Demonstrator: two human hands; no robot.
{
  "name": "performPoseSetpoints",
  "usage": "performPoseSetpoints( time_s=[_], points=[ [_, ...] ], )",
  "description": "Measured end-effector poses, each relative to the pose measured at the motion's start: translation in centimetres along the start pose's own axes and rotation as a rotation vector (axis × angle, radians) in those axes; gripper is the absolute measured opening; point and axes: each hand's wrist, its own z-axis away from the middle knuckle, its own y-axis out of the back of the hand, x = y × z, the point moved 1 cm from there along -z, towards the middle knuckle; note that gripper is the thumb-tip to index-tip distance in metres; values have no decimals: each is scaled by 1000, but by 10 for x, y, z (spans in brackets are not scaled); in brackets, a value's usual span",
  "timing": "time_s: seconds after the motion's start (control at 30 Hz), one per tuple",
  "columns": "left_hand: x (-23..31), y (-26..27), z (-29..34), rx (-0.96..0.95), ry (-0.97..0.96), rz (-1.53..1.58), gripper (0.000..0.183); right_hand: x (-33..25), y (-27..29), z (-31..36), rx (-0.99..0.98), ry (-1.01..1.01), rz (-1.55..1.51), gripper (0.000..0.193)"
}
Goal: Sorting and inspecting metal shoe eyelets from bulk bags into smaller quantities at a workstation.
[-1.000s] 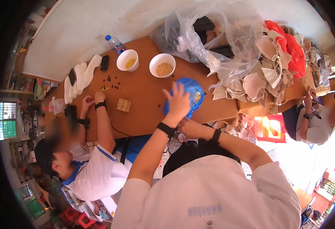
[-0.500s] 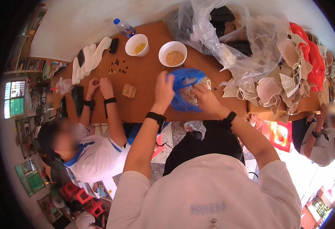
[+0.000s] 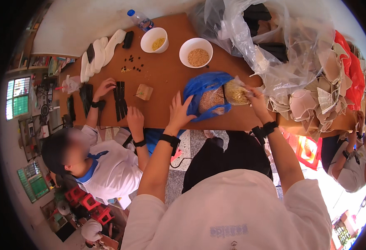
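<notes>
Currently, a blue plastic bag (image 3: 196,84) lies on the brown desk (image 3: 166,79), directly in front of the person. The left hand (image 3: 178,111) is spread, thumb and fingers apart, at the left edge of the blue bag; whether it presses on the film cannot be told. The right hand (image 3: 256,99) pinches one end of a clear packet (image 3: 236,94) of yellowish bits, at the blue bag's right edge. Whether the packet's other end sits inside cannot be told. In the blue bag's mouth shows a second packet (image 3: 211,101), filled with pinkish-brown bits.

Just beyond the blue bag stands a white bowl (image 3: 193,43) of tan bits; farther off to its left are another white bowl (image 3: 151,34), with yellow bits, and a blue-capped bottle (image 3: 141,21). Left of the blue bag sit a small wooden block (image 3: 144,92) and, past that, black strips (image 3: 119,101) between a co-worker's two hands (image 3: 135,118). To the blue bag's right are heaped beige cup-shaped pieces (image 3: 303,102), with a large clear plastic bag (image 3: 289,52) and a red bag (image 3: 349,71) among and behind them.
</notes>
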Motion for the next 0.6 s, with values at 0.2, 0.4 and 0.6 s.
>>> performPoseSetpoints(
  time_s=[0.2,0.4,0.6],
  points=[
    [10,-32,9,81,-9,132,86,19,28,7,2,-231,-586,40],
    [72,-14,12,188,-106,-81,78,18,27,12,97,-187,-685,41],
    [89,-14,10,177,-165,-153,77,7,16,20,202,-154,-409,43]
  ],
)
